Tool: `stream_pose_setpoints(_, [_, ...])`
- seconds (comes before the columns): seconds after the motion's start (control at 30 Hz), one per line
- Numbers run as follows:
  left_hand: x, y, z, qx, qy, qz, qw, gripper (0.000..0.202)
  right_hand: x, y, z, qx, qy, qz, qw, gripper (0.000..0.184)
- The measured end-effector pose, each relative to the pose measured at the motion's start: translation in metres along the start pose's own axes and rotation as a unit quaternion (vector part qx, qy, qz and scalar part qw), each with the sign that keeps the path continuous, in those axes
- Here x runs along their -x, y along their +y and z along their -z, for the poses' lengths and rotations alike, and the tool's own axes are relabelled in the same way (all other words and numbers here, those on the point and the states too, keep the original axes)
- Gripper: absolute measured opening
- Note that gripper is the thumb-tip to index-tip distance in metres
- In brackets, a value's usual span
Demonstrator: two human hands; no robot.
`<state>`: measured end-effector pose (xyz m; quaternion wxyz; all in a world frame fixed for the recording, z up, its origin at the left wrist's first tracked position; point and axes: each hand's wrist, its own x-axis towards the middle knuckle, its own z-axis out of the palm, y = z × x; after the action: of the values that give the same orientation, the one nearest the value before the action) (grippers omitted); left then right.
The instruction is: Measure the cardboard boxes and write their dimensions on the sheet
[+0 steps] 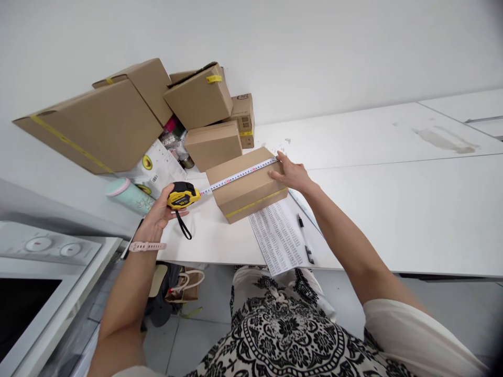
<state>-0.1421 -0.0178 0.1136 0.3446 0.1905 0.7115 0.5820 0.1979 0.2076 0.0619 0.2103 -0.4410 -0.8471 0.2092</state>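
Observation:
My left hand (162, 208) is wrapped round a yellow and black tape measure (183, 196), whose black wrist strap hangs down. Its white blade (239, 174) runs out to the right, across the top of a small brown cardboard box (247, 183). At the box's right end, my right hand (293, 174) pinches the blade's tip against the edge, with the thumb on the box top. Yellow tape runs along the box's near side. Partly under the box lies a printed sheet of number columns (277, 238), with a black pen (305, 238) to its right.
Several larger cardboard boxes (106, 125) are stacked at the back left. Below them are a mint-green bottle (128, 195) and a white package (155, 165) with avocado pictures. A white appliance (51, 256) stands at left. Bags (184, 288) sit on the floor below the white table (393, 209).

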Motion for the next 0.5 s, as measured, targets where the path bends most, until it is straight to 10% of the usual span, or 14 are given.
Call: stream_pose_setpoints(0.5, [0.012,0.001,-0.001,0.088,0.010,-0.010,0.996,0.021,0.003,0.008,-0.013,-0.083,0.033,0.006,0.996,0.096])
